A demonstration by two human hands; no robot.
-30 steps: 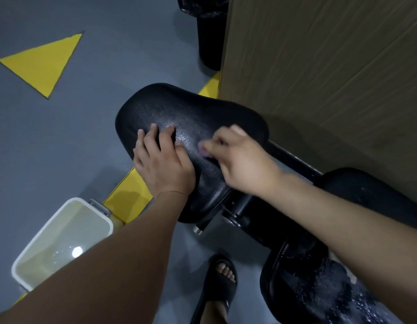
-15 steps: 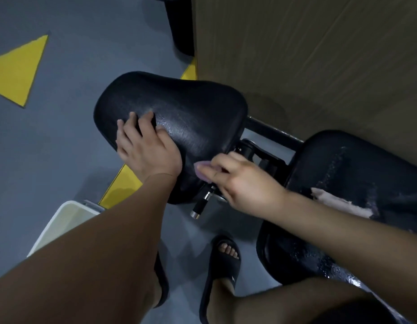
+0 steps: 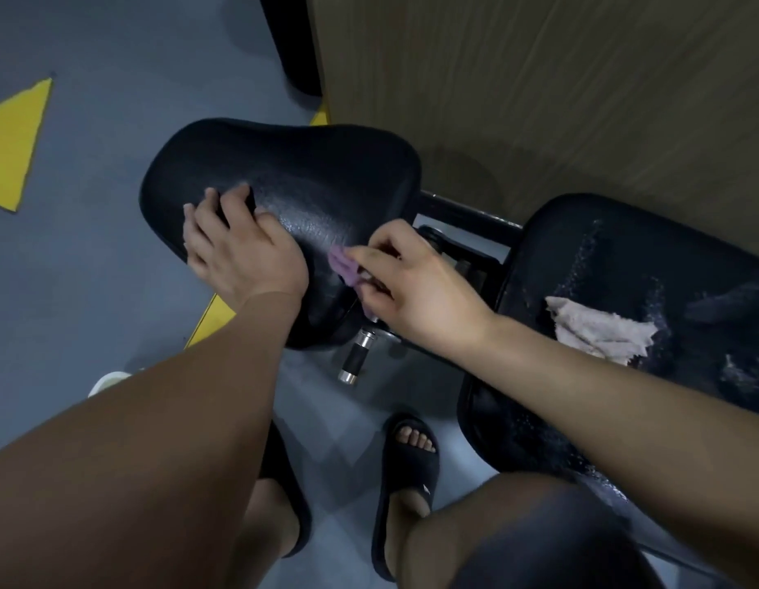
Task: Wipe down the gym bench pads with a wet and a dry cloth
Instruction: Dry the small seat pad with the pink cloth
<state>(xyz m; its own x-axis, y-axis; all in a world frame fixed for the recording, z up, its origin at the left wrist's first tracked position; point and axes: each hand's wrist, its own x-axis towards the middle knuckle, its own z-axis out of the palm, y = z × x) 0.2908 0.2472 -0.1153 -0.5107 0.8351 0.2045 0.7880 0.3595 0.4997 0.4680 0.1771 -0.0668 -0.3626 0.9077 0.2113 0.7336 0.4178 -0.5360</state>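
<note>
On the rounded, pebbled black seat [image 3: 284,176] the left hand [image 3: 237,252] lies flat, fingers spread; the right hand [image 3: 416,286] pinches a crumpled purple cloth [image 3: 342,265] against its glossy near edge. Beside it, a rumpled beige rag [image 3: 598,329] lies on the droplet-flecked back pad [image 3: 624,252].

On black pad [image 3: 309,172], purple cloth [image 3: 342,267] — beige cloth [image 3: 598,333] (crumpled) apart.

No legible text; small white mark [image 3: 426,488] on black slipper [image 3: 407,461] strap, unreadable.
</note>
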